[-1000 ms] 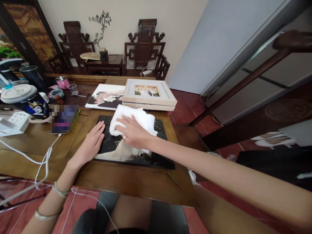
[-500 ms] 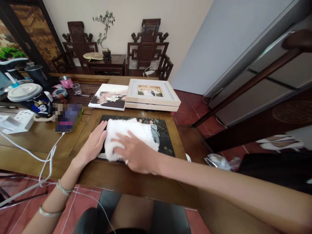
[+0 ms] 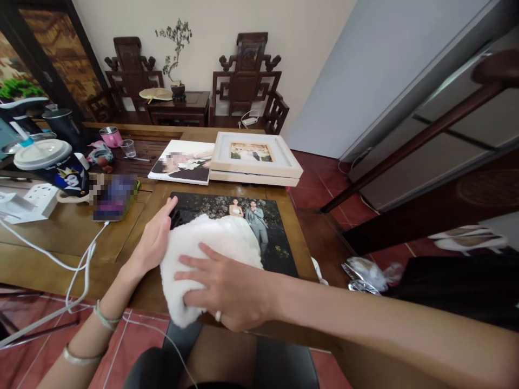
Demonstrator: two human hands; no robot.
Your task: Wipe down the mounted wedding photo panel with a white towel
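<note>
The white cloth (image 3: 203,254) lies on the near left part of a large photo print (image 3: 259,232), and its lower edge hangs over the near edge of the counter (image 3: 121,237) — so it sits at the person's side of the print, not in the middle. The print lies flat with its long axis going from left to right, and its far right part, with the two standing figures, is uncovered.

The right hand (image 3: 227,286) is on top of the cloth; its fingers (image 3: 194,261) are spread and curl around the near end, pressing and partly gripping it. The left hand (image 3: 156,237) is open and flat, holding nothing — it rests on the left edge of the print, just beside the cloth, with the fingers pointing away from the person. So the right hand is nearer to the cloth, and the uncovered print lies away and to the right from it.

Behind the print, a framed picture (image 3: 255,159) and another unframed print (image 3: 182,162) lie near the far side.
</note>
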